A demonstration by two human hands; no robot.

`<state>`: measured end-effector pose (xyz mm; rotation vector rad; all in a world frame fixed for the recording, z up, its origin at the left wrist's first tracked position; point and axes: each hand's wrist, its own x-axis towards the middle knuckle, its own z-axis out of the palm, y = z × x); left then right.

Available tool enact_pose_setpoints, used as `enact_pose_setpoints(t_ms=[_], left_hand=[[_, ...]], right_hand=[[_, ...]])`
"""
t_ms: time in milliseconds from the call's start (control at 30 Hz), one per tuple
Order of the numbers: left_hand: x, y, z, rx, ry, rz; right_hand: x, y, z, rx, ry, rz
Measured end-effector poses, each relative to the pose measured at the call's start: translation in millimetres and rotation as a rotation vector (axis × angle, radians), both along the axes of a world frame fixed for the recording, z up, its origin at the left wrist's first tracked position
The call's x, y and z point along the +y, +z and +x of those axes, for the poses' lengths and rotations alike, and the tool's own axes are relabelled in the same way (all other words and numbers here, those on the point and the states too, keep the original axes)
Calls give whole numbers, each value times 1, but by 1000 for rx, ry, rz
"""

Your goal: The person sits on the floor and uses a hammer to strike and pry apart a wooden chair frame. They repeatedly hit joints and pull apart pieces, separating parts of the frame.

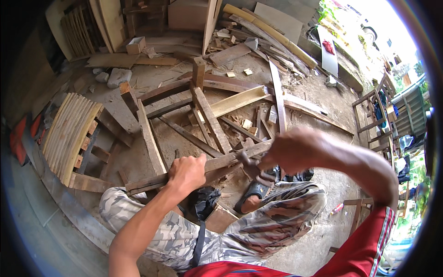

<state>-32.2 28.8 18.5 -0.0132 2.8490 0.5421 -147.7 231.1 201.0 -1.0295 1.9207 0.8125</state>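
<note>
Scrap-strewn workshop floor (318, 92) lay behind a long wooden slat (217, 164) running left-low to right-high across the lap, left hand (187, 171) fingers wrapped around it, right hand (290, 150) clenched on a hammer (251, 168) at its upper end

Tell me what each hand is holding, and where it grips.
The left hand clamps a long weathered wooden slat near its middle. The right hand grips the handle end of a dark-headed hammer against that slat.
</note>
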Motion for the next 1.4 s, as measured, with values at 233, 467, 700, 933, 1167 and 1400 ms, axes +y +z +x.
enact_pose_setpoints(t_ms=[233,467,700,933,1167,1400], left_hand=[[3,-8,3,79,-13,-85],[10,-17,8,254,-22,-190],[16,-38,17,474,21,-295],[16,-39,20,492,-2,-332],[15,-32,14,358,45,-244],[10,-8,4,90,21,-159]], right_hand=[[61,-7,2,119,-99,-534],[-55,-11,-70,89,-38,-252],[-131,-17,-65,-38,33,76],[-141,-20,-53,-26,208,168],[-131,-19,-38,63,461,135],[-52,-17,-25,152,228,-375]])
